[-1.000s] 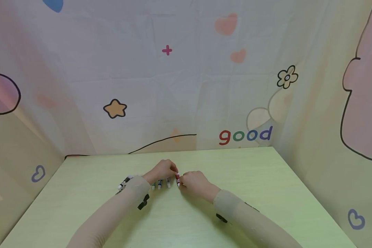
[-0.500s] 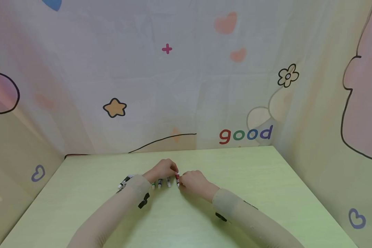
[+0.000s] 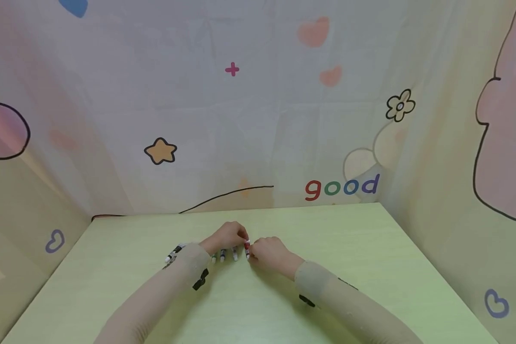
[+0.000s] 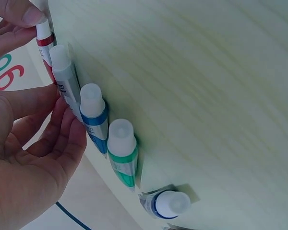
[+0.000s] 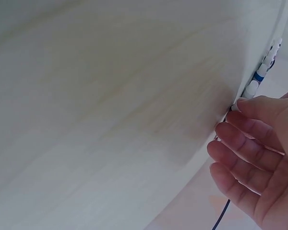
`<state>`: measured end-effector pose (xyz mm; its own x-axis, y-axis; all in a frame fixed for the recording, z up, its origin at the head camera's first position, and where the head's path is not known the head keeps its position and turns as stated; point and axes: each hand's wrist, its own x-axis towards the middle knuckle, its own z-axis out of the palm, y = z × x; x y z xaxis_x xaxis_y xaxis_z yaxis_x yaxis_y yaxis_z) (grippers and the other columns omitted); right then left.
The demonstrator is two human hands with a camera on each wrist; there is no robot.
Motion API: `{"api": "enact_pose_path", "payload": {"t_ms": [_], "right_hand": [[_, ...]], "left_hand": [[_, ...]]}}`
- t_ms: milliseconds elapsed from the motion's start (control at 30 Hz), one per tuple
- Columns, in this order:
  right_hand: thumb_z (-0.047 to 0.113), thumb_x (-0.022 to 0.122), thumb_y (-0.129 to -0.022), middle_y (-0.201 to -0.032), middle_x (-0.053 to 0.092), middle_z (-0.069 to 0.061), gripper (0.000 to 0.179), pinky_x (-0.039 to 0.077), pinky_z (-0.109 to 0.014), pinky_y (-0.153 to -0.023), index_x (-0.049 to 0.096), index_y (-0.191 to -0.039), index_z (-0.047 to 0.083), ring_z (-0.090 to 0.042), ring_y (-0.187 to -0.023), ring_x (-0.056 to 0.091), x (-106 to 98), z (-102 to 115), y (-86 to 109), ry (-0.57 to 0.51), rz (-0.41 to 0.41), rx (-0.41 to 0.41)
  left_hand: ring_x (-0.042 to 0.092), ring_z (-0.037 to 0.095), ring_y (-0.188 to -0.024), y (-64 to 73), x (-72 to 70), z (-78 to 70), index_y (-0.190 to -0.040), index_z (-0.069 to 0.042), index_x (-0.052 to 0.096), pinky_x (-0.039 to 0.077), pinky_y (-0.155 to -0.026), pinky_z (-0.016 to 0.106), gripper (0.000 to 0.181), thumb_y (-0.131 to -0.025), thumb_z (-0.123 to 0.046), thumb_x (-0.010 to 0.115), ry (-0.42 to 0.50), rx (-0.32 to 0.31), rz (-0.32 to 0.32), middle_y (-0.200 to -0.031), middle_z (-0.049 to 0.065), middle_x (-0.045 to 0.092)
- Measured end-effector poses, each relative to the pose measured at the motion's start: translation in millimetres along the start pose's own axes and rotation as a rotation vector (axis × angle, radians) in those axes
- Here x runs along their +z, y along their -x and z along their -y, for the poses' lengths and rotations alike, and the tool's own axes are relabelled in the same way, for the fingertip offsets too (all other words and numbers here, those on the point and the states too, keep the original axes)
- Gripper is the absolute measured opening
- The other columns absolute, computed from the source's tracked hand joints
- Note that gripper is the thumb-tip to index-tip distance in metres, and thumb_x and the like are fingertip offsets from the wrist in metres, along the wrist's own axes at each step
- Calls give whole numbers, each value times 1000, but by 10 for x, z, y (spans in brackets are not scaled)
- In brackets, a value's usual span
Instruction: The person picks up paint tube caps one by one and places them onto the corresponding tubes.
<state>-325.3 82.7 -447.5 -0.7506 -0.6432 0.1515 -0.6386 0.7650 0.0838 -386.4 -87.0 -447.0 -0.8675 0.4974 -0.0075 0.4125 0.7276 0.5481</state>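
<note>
A red-banded paint tube (image 3: 247,247) with a white cap lies on the table between my hands. My left hand (image 3: 229,235) pinches its far end. The thumb and fingers of my right hand (image 3: 273,253) pinch it at the cap end, as the left wrist view shows. In that view a white-grey tube (image 4: 66,76) lies right beside the red one, followed by a blue tube (image 4: 95,117) and a green tube (image 4: 123,155). All their caps point the same way. The right wrist view shows the right hand's other fingers loosely bent, holding nothing.
Left of the row, partly behind the left forearm, lie black-and-white tubes (image 3: 174,253); in the left wrist view, a tube with a dark blue ring (image 4: 170,203) lies past the green one. The pale table (image 3: 361,248) meets patterned cloth walls (image 3: 258,119) behind and at both sides.
Hands and tubes stay in nearly the same place; the head view shifts only very slightly.
</note>
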Motion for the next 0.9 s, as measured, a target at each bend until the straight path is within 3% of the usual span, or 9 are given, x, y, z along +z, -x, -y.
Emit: {"api": "enact_pose_path", "payload": {"t_ms": [167, 533, 733, 900], "right_hand": [[19, 71, -94, -64, 48, 5, 25, 35, -25, -49, 63, -71, 13, -9, -56, 36, 27, 1, 33, -15, 1, 4], [14, 70, -93, -65, 52, 4, 22, 37, -25, -51, 64, -72, 11, -9, -57, 38, -4, 17, 4, -92, -23, -28], [17, 72, -93, -66, 52, 4, 21, 38, -26, -55, 66, -74, 12, -11, -59, 41, -6, -17, 8, -136, 14, 18], [18, 72, -94, -74, 63, 4, 13, 48, -29, -61, 71, -82, 13, -9, -64, 52, -19, -94, 79, -149, 67, 44]], "left_hand": [[55, 12, -71, 13, 34, -21, -89, -3, 75, 48, -71, 28, 10, -90, 0, 66, 4, 16, 5, -83, 1, 70], [56, 13, -73, 48, -14, 7, -90, -5, 75, 49, -73, 29, 10, -91, -1, 65, 6, -16, -1, -86, 2, 70], [59, 15, -78, 66, -27, 34, -93, -3, 75, 51, -78, 34, 9, -90, -2, 66, 23, -15, -14, -89, 4, 71], [62, 17, -85, 92, -76, 103, -99, -2, 74, 52, -83, 37, 11, -93, -4, 65, 29, -26, -42, -95, 5, 71]]}}
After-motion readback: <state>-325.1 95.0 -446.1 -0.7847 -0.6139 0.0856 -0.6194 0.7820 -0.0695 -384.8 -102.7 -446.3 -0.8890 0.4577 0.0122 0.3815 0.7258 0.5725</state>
